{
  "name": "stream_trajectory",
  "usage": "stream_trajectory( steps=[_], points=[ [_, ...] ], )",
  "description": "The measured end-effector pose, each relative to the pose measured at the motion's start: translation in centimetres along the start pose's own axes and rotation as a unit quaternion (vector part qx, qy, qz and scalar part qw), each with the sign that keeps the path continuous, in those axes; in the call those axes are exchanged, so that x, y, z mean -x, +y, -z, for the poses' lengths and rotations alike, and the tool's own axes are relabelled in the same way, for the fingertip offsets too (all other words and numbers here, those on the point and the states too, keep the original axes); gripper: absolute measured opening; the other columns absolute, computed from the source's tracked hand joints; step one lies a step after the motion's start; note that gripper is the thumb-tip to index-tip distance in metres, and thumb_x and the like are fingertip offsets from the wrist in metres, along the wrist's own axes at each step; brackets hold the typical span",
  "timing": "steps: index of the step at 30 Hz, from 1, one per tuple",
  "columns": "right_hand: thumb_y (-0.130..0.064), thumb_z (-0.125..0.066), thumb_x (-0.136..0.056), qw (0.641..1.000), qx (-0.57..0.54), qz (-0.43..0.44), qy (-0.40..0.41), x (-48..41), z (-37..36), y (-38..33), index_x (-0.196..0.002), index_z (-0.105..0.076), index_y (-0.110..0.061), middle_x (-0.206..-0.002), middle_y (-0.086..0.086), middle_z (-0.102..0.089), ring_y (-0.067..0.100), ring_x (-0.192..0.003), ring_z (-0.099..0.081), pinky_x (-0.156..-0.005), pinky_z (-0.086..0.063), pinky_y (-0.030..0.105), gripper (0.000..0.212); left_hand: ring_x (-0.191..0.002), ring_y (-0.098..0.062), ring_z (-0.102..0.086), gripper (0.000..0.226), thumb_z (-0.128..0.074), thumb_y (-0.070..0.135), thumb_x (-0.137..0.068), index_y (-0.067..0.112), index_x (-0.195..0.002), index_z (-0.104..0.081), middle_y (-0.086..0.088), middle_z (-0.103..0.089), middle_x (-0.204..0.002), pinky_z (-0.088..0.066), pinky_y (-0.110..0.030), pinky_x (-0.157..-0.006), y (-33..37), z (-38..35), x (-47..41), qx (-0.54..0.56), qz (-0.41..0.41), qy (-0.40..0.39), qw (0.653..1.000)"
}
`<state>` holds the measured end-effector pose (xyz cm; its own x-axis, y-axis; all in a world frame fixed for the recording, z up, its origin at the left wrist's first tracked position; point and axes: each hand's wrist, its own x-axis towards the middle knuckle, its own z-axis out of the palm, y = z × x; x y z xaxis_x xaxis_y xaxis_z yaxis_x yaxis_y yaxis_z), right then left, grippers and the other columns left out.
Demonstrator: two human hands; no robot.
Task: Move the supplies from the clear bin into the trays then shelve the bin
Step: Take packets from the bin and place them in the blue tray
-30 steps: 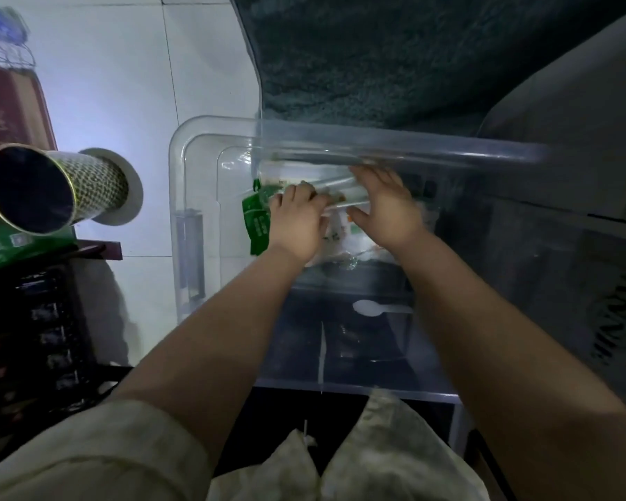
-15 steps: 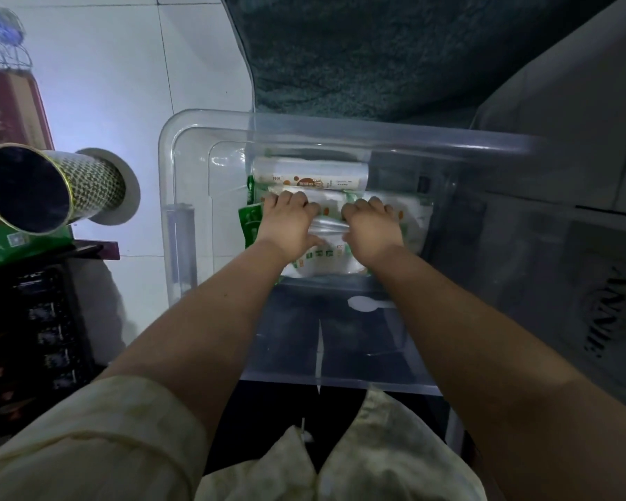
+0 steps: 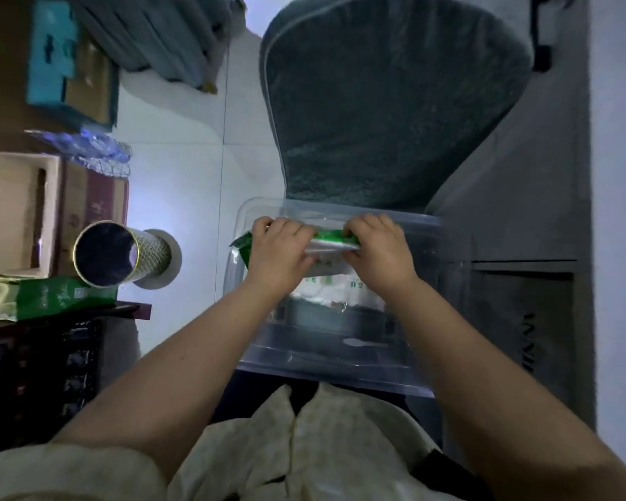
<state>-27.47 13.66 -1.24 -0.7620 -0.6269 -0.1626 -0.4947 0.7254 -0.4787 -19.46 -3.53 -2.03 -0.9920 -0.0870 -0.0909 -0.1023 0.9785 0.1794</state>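
Observation:
The clear bin (image 3: 449,247) stands on the floor in front of my knees. My left hand (image 3: 279,247) and my right hand (image 3: 380,247) both grip a stack of green and white packets (image 3: 331,244), held up at the height of the bin's far rim. White packets (image 3: 340,294) of the same bundle hang below my hands. A white plastic spoon (image 3: 356,342) lies on the bin's floor near its front wall. No trays can be made out.
A grey-green rug (image 3: 387,103) lies beyond the bin. A round tin (image 3: 120,253) lies on its side at the left, by cardboard boxes (image 3: 22,211) and a green packet (image 3: 51,296). A dark cabinet (image 3: 528,312) stands at the right. A black crate (image 3: 40,377) sits lower left.
Both hands closed on the packets inside the bin and have lifted them up to the rim. The camera has tilted up, so more of the room shows.

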Motion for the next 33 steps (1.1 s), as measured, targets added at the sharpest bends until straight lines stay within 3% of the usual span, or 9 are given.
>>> stream_trajectory(
  steps=[6,16,26,33],
  points=[
    [-0.018,-0.067,-0.077,0.995,0.072,-0.044,0.061,2.2,5.1,-3.8,-0.11,-0.063,-0.018,-0.101,0.005,-0.061,0.03,-0.095,-0.051,-0.078,-0.039,0.041,0.033,-0.093,-0.02,-0.055,0.03,-0.073,0.036,-0.072,0.029,-0.099,-0.062,0.008,-0.065,-0.097,-0.021,-0.036,-0.081,0.6,6.8,-1.7,-0.002,-0.075,0.013,0.997],
    [-0.022,-0.067,-0.077,0.932,0.115,-0.276,0.206,13.2,3.2,-11.9,-0.106,-0.066,-0.02,-0.099,0.004,-0.061,0.031,-0.095,-0.052,-0.076,-0.036,0.04,0.029,-0.095,-0.022,-0.054,0.028,-0.068,0.028,-0.072,0.027,-0.099,-0.063,0.007,-0.065,-0.098,-0.025,-0.039,-0.086,2.1,9.6,2.9,0.012,-0.302,0.032,0.953],
    [-0.008,-0.076,-0.063,0.82,0.127,-0.451,0.328,29.2,0.5,-17.8,-0.097,-0.071,-0.015,-0.087,0.006,-0.066,0.032,-0.079,-0.058,-0.067,-0.043,0.039,0.035,-0.088,-0.025,-0.058,0.033,-0.074,0.023,-0.064,0.025,-0.097,-0.066,0.004,-0.067,-0.094,-0.033,-0.039,-0.08,10.9,10.0,12.0,0.034,-0.519,0.006,0.854],
    [-0.005,-0.073,-0.066,0.724,0.133,-0.541,0.407,39.9,-1.4,-21.2,-0.099,-0.07,-0.013,-0.094,0.005,-0.068,0.032,-0.086,-0.057,-0.072,-0.046,0.043,0.034,-0.09,-0.022,-0.058,0.038,-0.077,0.028,-0.065,0.028,-0.101,-0.065,0.007,-0.067,-0.096,-0.023,-0.036,-0.078,17.9,9.6,21.0,0.054,-0.623,0.008,0.78]
  ],
)
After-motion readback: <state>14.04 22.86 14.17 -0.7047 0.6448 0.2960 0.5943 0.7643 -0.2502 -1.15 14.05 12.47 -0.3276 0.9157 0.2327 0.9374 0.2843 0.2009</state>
